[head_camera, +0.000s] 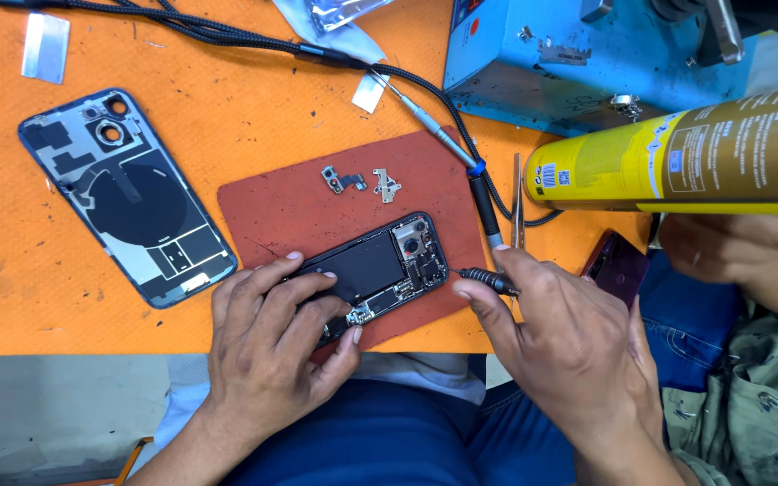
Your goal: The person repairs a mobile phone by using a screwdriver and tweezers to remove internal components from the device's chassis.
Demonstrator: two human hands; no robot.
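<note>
Orange table (227, 117) (rust-red mat (281, 207))

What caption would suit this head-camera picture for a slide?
Left hand steadies an opened phone on a red mat while the right hand holds a small screwdriver at its edge.

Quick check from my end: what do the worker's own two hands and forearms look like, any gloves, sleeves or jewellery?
Both are bare: the left hand and right hand wear no gloves, and no rings or watch show. Nails are short. No sleeves reach the visible forearms. The patterned green sleeve at right belongs to another person.
</note>
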